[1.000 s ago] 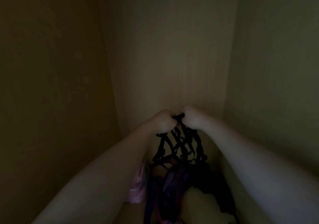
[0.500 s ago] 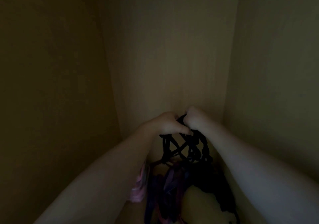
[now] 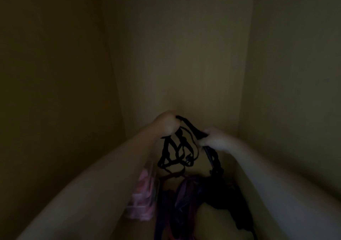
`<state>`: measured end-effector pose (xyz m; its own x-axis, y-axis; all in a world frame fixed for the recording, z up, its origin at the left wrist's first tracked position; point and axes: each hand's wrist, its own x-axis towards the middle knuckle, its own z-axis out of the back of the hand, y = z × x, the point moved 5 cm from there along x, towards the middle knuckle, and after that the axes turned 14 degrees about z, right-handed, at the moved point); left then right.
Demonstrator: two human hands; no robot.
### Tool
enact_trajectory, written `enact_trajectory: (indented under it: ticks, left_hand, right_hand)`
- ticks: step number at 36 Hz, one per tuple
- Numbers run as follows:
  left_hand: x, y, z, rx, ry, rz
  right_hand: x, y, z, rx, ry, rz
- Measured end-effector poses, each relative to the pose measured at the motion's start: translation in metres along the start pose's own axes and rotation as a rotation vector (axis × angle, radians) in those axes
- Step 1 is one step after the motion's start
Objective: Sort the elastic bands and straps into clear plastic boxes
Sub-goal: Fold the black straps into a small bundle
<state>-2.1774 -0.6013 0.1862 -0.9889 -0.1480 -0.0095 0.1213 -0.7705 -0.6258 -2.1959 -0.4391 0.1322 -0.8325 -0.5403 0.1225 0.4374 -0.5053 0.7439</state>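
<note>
While both hands grip black straps [image 3: 177, 151], wooden walls [image 3: 184, 55] enclose them.

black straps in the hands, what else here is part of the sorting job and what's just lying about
Job:
black straps, held up by left hand and right hand
purple straps heaped below

Lying about:
pink packet
dark cloth, too dim to identify
</note>
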Motion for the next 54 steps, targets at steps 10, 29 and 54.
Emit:
enact_trajectory:
  ticks: [10, 29, 54]
  left_hand:
    - [0.008, 0.031, 0.016, -0.05, -0.037, 0.11]
    - [-0.013, 0.041, -0.011, -0.337, 0.075, -0.007]
    - [-0.017, 0.04, -0.039, -0.193, 0.256, 0.058]
  right_hand:
    - [-0.01, -0.008, 0.0, 0.093, 0.034, 0.163]
    - [-0.004, -0.002, -0.003, 0.3, -0.115, 0.221]
    - [-0.009, 0.001, 0.016, 0.561, -0.453, 0.136]
